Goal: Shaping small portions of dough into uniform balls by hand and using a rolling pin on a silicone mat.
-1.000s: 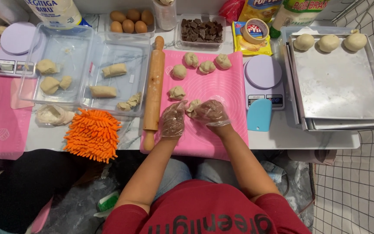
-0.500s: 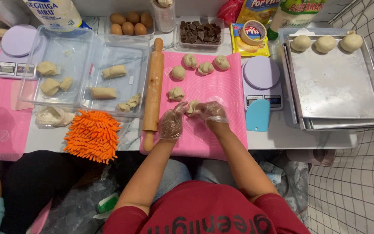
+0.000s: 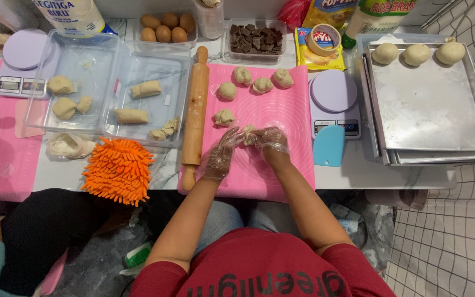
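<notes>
Both hands in thin clear plastic gloves, working over pink silicone mat [image 3: 281, 170]. Left hand [image 3: 219, 155] w/ fingers curled, tips pinching edge of small pale dough lump [image 3: 248, 133]. Right hand [image 3: 272, 140] closed round same lump from other side. Lump sits between the two hands, approx mid-mat, whether lifted or resting can't tell. Wooden rolling pin [image 3: 195, 113] lies along mat's left edge. Five more dough pieces [image 3: 226, 91] further up mat. Lilac kitchen scale [image 3: 333, 99] just right of mat; blue plastic scraper [image 3: 328, 145] leans on it.
</notes>
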